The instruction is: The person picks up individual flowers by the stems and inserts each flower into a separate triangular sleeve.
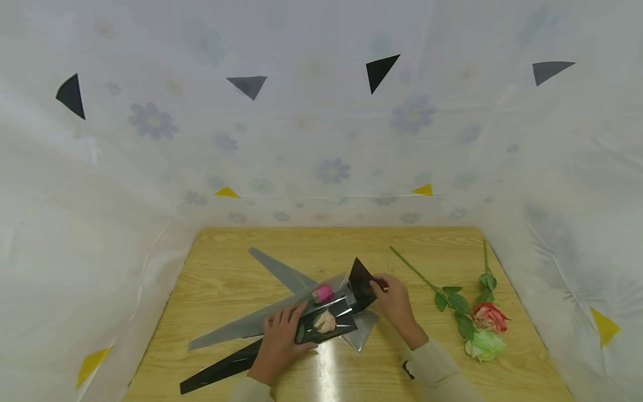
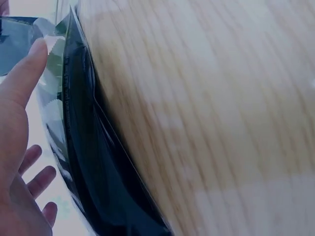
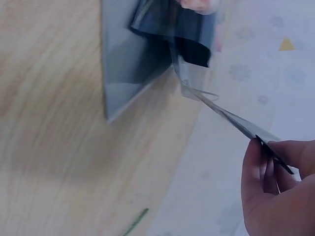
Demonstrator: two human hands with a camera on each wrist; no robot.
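Long flower sleeves lie overlapping, one black (image 1: 221, 365), others grey (image 1: 236, 328) with clear fronts. Behind the clear film show a pink rose (image 1: 323, 293) and a pale peach flower (image 1: 325, 322). My left hand (image 1: 282, 340) rests across the sleeves just left of the flowers, fingers spread; in the left wrist view its thumb (image 2: 29, 66) lies along the sleeve with green leaves inside. At the upper right end, my right hand (image 1: 394, 301) pinches the edge of a raised black sleeve (image 1: 363, 285) between thumb and fingers. The right wrist view shows that sheet (image 3: 229, 118) edge-on, lifted off the table.
To the right lie a red rose (image 1: 489, 316) and a pale green flower (image 1: 484, 346), with leafy stems pointing away. A small black piece (image 1: 408, 369) sits beside my right cuff. White curtains (image 1: 311, 128) enclose the wooden table (image 1: 216, 279) at the back and sides.
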